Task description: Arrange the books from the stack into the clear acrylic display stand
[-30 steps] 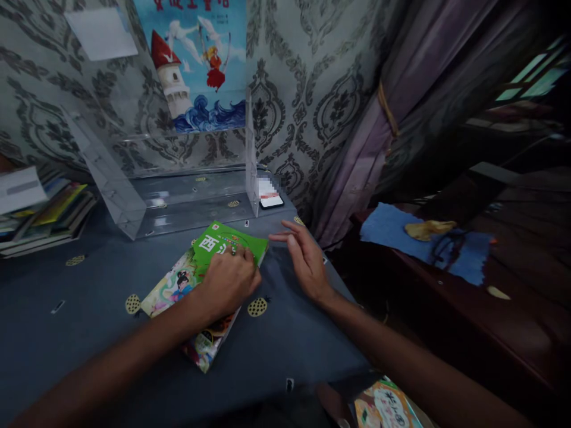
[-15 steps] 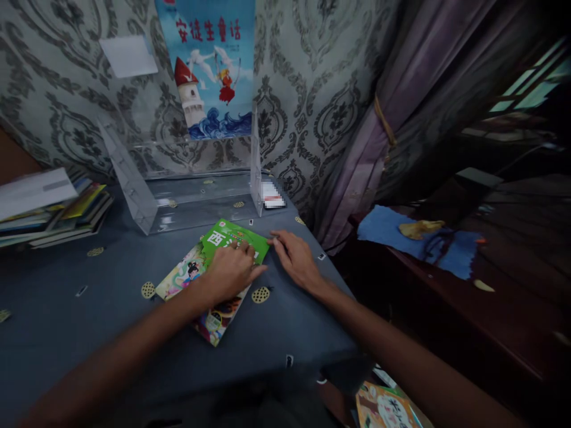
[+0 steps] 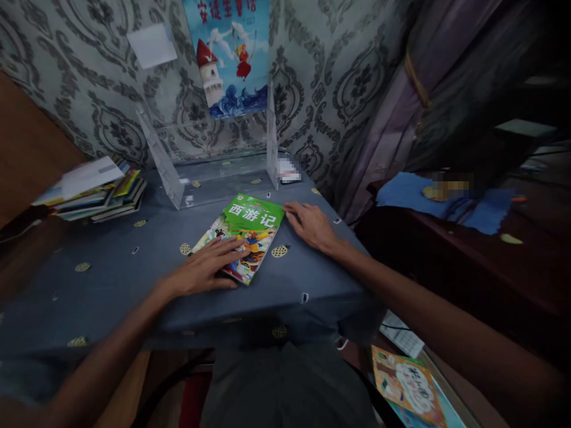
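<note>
A green picture book (image 3: 256, 229) with white Chinese characters and colourful figures lies tilted on the blue-grey tablecloth (image 3: 156, 297). My left hand (image 3: 212, 261) rests flat over its lower left part, fingers stretched out across the cover. At the book's upper right corner is my right hand (image 3: 312, 226), palm down, its fingertips touching or nearly touching that corner and its fingers loosely extended. Behind the book stands a clear acrylic stand (image 3: 223, 160). A blue book (image 3: 236, 59) with a red-roofed tower shows upright above it, against the wall.
Several stacked books (image 3: 102, 193) sit at the table's left. A partly blurred white item (image 3: 289, 170) lies by the stand. To the right, a blue cloth (image 3: 401, 190) covers part of a dark red surface. An orange book (image 3: 405, 380) is low at right.
My left hand has slid down and left across the cover, uncovering the title, and its fingers are now spread flatter. My right hand stays near the upper right corner. The view has shifted.
</note>
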A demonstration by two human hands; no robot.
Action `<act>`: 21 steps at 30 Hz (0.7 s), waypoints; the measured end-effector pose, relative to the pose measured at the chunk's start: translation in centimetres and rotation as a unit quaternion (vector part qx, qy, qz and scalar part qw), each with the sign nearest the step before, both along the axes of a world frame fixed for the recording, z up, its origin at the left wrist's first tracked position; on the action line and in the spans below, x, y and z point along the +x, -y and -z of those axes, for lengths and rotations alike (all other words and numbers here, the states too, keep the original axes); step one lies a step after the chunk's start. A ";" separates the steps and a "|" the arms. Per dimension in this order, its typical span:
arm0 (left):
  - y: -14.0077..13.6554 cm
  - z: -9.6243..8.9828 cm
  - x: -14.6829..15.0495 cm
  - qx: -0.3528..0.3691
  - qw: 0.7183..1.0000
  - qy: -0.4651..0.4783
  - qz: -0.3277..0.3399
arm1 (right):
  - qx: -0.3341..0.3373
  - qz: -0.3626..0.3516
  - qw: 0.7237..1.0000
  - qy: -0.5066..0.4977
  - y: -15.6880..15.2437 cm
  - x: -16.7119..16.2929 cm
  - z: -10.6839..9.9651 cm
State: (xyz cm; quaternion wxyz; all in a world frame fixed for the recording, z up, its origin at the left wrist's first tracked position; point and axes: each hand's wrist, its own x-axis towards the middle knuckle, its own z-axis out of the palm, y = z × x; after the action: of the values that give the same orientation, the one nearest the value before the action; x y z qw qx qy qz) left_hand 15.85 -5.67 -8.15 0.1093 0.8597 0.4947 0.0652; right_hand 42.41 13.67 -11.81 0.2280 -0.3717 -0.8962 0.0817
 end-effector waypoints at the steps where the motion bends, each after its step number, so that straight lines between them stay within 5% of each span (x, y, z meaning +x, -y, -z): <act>1: 0.1 0.2 0.2 0.011 1.000 -0.004 -0.007 | -0.002 -0.007 1.000 0.002 -0.1 -0.1 0.0; 8: 0.2 1.4 1.3 0.058 0.998 -0.002 -0.032 | 0.006 -0.064 0.995 -0.077 3.7 -1.0 -0.3; 15: 0.6 2.0 1.6 0.068 0.996 0.028 -0.058 | -0.086 -0.140 0.971 -0.174 11.1 -0.9 -0.6; 21: 0.9 2.5 1.8 0.082 0.993 0.058 -0.066 | -0.058 -0.224 0.955 -0.188 12.8 -0.8 -0.6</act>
State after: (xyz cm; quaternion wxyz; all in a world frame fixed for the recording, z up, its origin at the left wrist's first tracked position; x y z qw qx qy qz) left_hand 17.64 -6.54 -10.63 0.0626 0.8260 0.5361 0.1622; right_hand 41.59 0.91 -11.23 0.3461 -0.1517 -0.8913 0.2507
